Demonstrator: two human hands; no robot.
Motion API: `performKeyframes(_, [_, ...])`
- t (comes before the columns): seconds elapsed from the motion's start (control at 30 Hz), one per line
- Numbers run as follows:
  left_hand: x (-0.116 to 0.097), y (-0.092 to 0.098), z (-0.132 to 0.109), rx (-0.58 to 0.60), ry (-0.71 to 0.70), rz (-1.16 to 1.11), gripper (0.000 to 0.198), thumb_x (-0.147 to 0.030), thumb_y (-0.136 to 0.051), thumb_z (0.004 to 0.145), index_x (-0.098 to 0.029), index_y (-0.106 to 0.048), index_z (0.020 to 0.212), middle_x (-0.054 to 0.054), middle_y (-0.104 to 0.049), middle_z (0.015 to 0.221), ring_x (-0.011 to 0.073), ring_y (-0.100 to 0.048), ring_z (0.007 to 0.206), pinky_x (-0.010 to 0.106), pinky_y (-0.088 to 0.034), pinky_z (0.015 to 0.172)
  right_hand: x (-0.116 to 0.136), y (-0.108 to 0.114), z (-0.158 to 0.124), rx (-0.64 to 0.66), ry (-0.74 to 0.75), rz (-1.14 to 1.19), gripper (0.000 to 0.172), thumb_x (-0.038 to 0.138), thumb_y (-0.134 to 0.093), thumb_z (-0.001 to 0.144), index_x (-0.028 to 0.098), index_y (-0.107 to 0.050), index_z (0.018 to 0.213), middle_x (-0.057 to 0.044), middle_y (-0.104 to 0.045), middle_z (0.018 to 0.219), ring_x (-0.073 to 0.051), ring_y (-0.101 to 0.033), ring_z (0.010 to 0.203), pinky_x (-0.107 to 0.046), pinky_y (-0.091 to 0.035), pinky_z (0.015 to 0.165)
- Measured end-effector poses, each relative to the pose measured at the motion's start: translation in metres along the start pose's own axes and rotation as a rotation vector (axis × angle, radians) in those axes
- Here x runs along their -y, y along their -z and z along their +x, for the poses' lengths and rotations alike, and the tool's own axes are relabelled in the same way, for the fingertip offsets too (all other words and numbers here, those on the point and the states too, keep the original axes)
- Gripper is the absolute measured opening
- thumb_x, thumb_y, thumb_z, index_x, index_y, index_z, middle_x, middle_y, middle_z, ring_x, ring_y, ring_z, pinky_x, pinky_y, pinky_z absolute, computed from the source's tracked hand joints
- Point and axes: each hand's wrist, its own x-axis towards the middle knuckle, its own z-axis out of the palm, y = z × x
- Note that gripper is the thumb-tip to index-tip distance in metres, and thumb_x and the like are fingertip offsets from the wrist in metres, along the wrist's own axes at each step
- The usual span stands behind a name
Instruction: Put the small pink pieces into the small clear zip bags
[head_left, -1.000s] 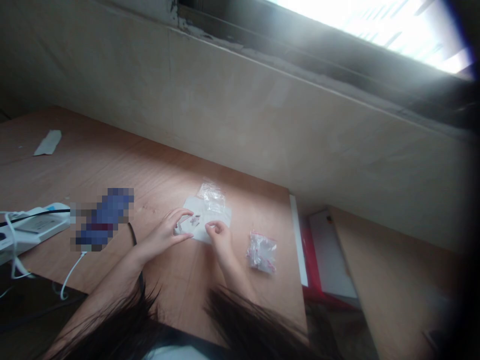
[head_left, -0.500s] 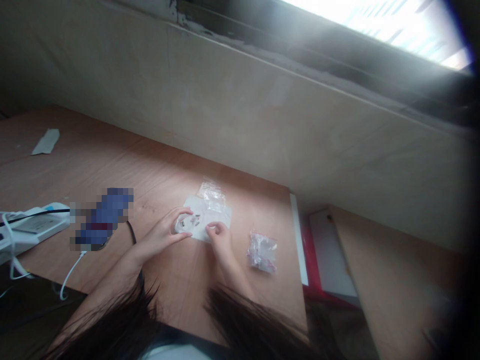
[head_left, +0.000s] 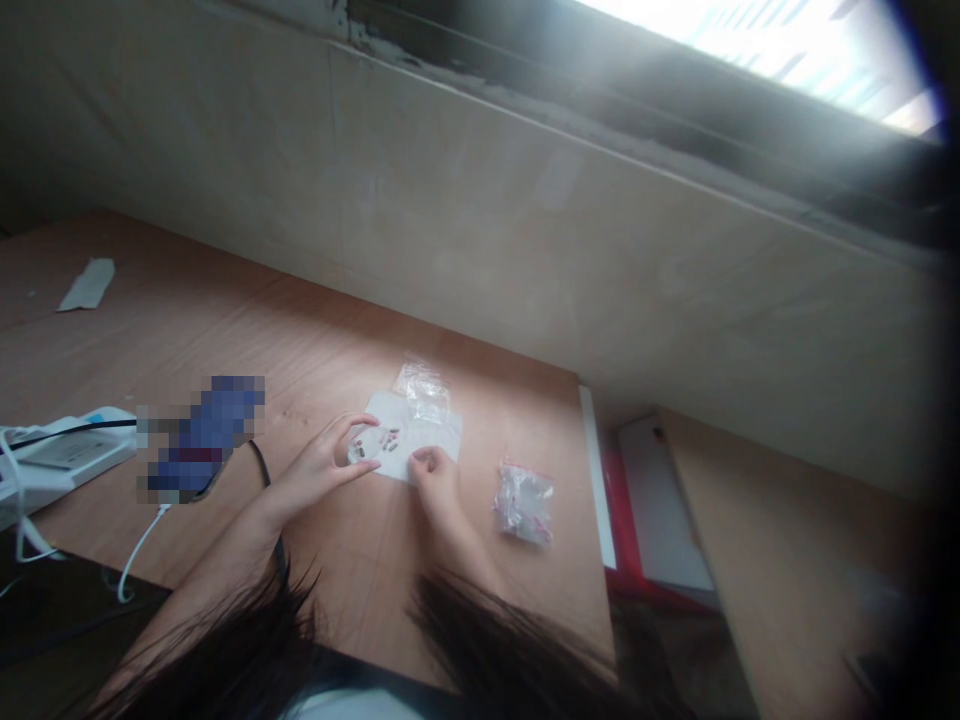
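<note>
My left hand (head_left: 322, 462) curves its thumb and fingers round a clear plastic bag (head_left: 355, 455), which looks thin and whitish; a few tiny dark pieces show at it. Just right of that, several small metallic pieces (head_left: 390, 440) lie on a white sheet of paper (head_left: 442, 432). At the paper's lower right edge, my right hand (head_left: 436, 480) is closed in a pinch, thumb against fingers. Whatever is between those fingertips is too small or hidden to make out. Flat clear bags (head_left: 424, 390) overlap the paper's top edge.
A packed clear bag with red edging (head_left: 525, 503) rests on the wooden table (head_left: 360, 560) to the right. Leftward are a blurred-out blue phone (head_left: 206, 435) with a cable, a white power strip (head_left: 75, 460) and a paper scrap (head_left: 88, 285). A wall stands behind.
The small pieces on the paper lie more spread out, and the pieces at the bag in my left hand look different. Both hands have hardly moved.
</note>
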Motion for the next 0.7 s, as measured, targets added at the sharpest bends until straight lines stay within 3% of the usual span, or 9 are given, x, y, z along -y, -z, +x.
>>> performKeyframes(0.2, [0.003,-0.001,-0.001,-0.015,0.033,-0.003,0.041,-0.033,-0.056,0.069,-0.022,-0.043,0.106,0.004,-0.048,0.11,0.0202,-0.044,0.105,0.036,-0.033,0.092,0.0,0.0,0.0,0.008,0.009,-0.027,0.016,0.025,-0.049,0.06,0.016,-0.058,0.07,0.003,-0.047,0.051,-0.011,-0.043,0.05,-0.021,-0.032,0.047])
performKeyframes(0.37, [0.009,-0.006,0.002,-0.102,0.079,-0.09,0.042,-0.034,-0.06,0.065,-0.02,-0.041,0.101,0.004,-0.049,0.103,0.019,-0.045,0.102,0.036,-0.034,0.09,0.023,0.009,-0.014,0.014,-0.02,0.08,0.023,0.025,-0.051,0.062,0.015,-0.056,0.083,0.003,-0.048,0.053,-0.011,-0.046,0.051,-0.023,-0.037,0.05])
performKeyframes(0.43, [0.009,-0.011,0.004,-0.129,0.106,-0.116,0.041,-0.034,-0.061,0.064,-0.019,-0.041,0.097,0.004,-0.05,0.098,0.0185,-0.047,0.097,0.036,-0.036,0.087,0.04,0.011,-0.026,0.072,0.033,0.119,0.03,0.025,-0.052,0.063,0.016,-0.053,0.091,0.001,-0.054,0.063,-0.012,-0.05,0.058,-0.024,-0.04,0.056])
performKeyframes(0.53, [0.004,-0.021,0.007,-0.149,0.159,-0.178,0.039,-0.036,-0.062,0.062,-0.019,-0.042,0.091,0.001,-0.049,0.088,0.0165,-0.051,0.086,0.032,-0.043,0.077,0.064,0.011,-0.044,0.188,0.212,0.161,0.045,0.025,-0.059,0.06,0.02,-0.049,0.104,-0.005,-0.055,0.097,-0.016,-0.052,0.085,-0.028,-0.042,0.071])
performKeyframes(0.6, [-0.001,-0.027,0.008,-0.136,0.193,-0.247,0.04,-0.037,-0.062,0.062,-0.019,-0.041,0.09,0.0,-0.048,0.085,0.0144,-0.052,0.078,0.028,-0.046,0.066,0.075,0.011,-0.05,0.19,0.248,0.189,0.039,0.026,-0.056,0.064,0.019,-0.05,0.102,-0.005,-0.055,0.099,-0.016,-0.051,0.089,-0.029,-0.041,0.075])
performKeyframes(0.7, [-0.007,-0.029,0.007,-0.063,0.219,-0.365,0.043,-0.038,-0.062,0.062,-0.02,-0.038,0.094,0.0,-0.046,0.086,0.0124,-0.053,0.07,0.022,-0.045,0.051,0.081,0.014,-0.049,0.175,0.213,0.262,0.018,0.028,-0.047,0.073,0.017,-0.056,0.085,-0.004,-0.06,0.081,-0.015,-0.055,0.077,-0.028,-0.042,0.071])
